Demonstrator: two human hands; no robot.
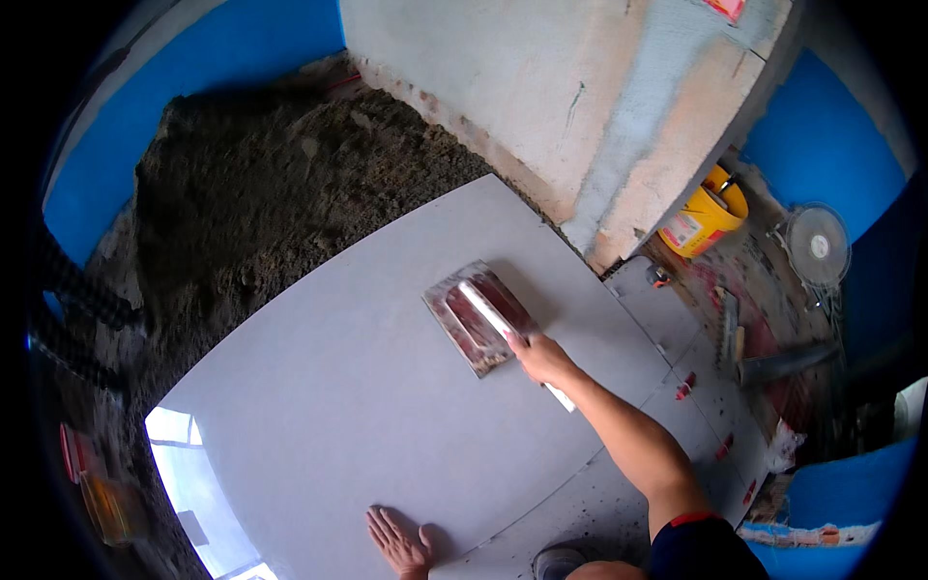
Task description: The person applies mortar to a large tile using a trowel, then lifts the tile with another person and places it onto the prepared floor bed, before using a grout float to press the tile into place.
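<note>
A large glossy grey tile (329, 358) spreads across the middle, its far edges bordering dark, crumbly mortar (261, 164). My right hand (543, 358) is closed around a white stick-like handle (491, 311). That handle lies across a dirty, reddish rectangular float-like board (462, 333) over the tile; I cannot tell whether the two are joined. My left hand (398, 543) lies flat on the tile near its front edge, fingers spread, holding nothing.
Red levelling wedges (685, 386) stand along joints between tiles at right. Beyond are a tape measure (659, 276), a yellow bucket (704, 217), and a round grey fan-like object (818, 246). A wall (541, 97) rises behind; black corrugated hoses (82, 290) are at left. A shoe (559, 562) shows below.
</note>
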